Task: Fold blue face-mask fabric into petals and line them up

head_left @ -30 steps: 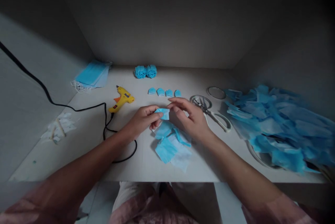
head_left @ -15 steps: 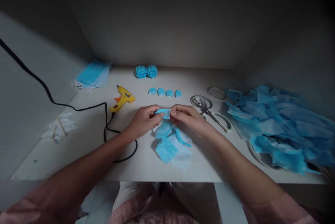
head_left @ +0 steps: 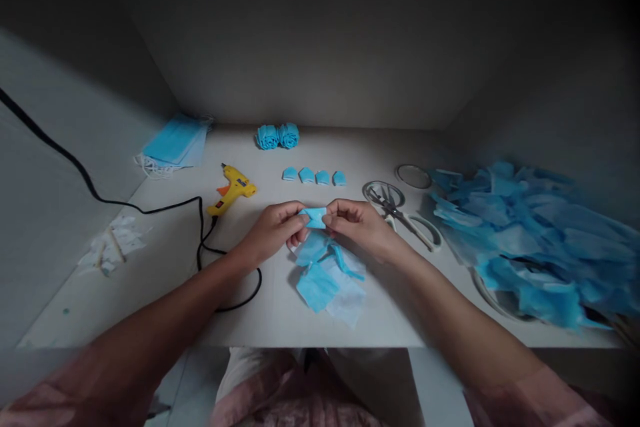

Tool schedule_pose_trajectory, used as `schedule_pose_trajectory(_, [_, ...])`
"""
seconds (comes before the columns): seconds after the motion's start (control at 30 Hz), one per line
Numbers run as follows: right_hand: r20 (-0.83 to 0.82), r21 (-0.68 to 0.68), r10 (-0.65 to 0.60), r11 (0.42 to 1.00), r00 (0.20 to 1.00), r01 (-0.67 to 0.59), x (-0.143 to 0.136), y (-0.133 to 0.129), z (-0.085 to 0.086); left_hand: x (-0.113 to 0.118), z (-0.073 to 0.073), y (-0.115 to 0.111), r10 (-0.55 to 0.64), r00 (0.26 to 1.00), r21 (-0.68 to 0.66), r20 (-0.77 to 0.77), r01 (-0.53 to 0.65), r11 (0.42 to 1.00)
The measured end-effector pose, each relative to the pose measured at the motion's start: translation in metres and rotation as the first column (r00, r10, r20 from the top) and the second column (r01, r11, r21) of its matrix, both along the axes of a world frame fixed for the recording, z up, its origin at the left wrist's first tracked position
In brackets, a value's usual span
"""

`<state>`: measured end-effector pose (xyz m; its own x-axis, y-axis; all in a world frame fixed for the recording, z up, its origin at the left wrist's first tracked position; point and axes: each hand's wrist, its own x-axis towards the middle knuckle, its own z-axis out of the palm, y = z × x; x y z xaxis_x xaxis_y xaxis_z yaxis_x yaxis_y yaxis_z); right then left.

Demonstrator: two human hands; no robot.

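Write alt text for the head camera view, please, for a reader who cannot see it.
Left hand and right hand pinch a small folded blue fabric piece between them above the white table. A yellow glue gun lies left, white-handled scissors right.

Four small folded blue pieces [head_left: 315,176], two blue rosettes [head_left: 278,136], one glue gun [head_left: 233,187], one scissors [head_left: 407,217].

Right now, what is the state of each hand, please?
Left hand: closed, fingers pinching the left end of the small blue piece.
Right hand: closed, fingers pinching the right end of the same piece.
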<state>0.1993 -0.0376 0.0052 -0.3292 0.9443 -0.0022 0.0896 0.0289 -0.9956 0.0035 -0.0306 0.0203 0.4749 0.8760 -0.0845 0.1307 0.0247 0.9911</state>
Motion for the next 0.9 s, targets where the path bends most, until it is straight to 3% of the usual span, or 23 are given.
schedule_pose_trajectory(0.57, [0.014, -0.048, 0.001, 0.999, 1.0, 0.0, -0.005, -0.003, 0.006, 0.001, 0.0, 0.002, 0.037, 0.998, -0.042, -0.059, -0.04, 0.998])
schedule_pose_trajectory(0.73, [-0.059, -0.054, 0.092, 0.994, 0.994, -0.095, 0.012, 0.0, 0.025, -0.001, 0.008, -0.001, 0.048, 0.995, -0.005, -0.091, -0.049, 0.999])
schedule_pose_trajectory(0.8, [-0.053, -0.009, -0.014, 1.0, 0.998, 0.014, 0.03, 0.005, 0.036, -0.002, 0.012, -0.002, 0.059, 0.994, 0.018, -0.09, -0.058, 0.998])
schedule_pose_trajectory(0.83, [-0.037, 0.05, -0.124, 0.991, 0.992, 0.126, 0.042, 0.008, 0.04, -0.002, 0.013, -0.002, 0.067, 0.994, 0.026, -0.086, -0.065, 0.998])
schedule_pose_trajectory(0.9, [0.035, 0.204, -0.373, 0.911, 0.927, 0.359, 0.066, 0.012, 0.043, -0.003, 0.014, -0.002, 0.085, 0.993, 0.033, -0.076, -0.083, 0.996])
